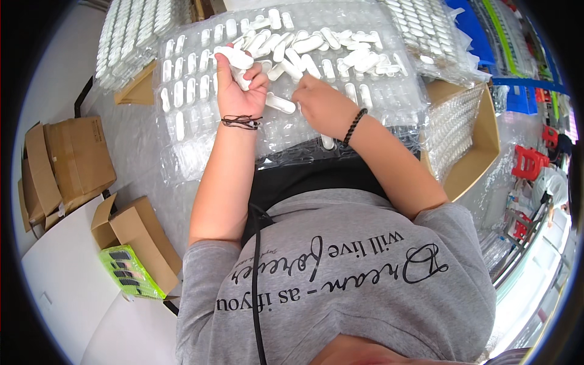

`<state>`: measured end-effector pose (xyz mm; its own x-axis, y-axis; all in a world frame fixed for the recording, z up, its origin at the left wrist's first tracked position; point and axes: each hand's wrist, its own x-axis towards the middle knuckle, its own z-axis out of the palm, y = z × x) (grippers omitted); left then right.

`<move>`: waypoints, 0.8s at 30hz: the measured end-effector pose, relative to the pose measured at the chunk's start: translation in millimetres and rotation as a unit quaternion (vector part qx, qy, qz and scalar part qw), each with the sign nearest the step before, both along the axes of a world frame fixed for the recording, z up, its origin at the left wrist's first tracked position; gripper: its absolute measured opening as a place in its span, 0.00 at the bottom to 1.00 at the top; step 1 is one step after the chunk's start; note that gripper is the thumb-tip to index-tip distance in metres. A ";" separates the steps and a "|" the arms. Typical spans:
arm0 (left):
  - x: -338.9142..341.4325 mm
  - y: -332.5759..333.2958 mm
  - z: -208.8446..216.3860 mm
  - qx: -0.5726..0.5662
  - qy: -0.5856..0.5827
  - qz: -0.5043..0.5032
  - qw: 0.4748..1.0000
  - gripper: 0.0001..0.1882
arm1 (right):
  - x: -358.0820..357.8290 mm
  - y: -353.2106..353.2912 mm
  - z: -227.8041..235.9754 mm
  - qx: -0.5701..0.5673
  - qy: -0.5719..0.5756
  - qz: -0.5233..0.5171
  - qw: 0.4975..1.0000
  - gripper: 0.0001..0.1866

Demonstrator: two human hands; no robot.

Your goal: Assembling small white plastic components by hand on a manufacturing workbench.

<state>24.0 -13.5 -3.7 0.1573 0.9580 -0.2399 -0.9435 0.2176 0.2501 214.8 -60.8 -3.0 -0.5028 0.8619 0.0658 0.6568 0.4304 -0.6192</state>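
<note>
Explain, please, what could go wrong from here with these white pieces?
The left hand holds more than one oblong white piece at once, so one might slip out. A loose pile lies across the clear plastic tray, its pieces overlapping at different angles; a brush from the nearby right hand could scatter some. A single white piece lies close to the tray's near edge, so it might get knocked off.

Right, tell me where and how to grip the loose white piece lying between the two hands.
Probably pinch the loose white piece across its long sides near its right end, coming from above and the right: it is long and slim, lies slantwise, and that end is nearest the right hand.
</note>
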 end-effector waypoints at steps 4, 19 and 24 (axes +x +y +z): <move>-5.5 2.1 -4.4 -0.001 -0.017 0.015 1.000 0.17 | -2.1 -3.9 6.1 -0.046 -0.066 -0.034 0.996 0.07; 3.5 -1.6 7.1 0.003 0.266 -0.153 0.952 0.21 | 15.2 11.8 23.8 -0.228 0.334 -0.165 0.900 0.05; 12.9 -3.7 9.5 0.107 0.354 -0.323 0.871 0.17 | 18.4 9.1 17.2 -0.219 0.416 -0.188 0.862 0.07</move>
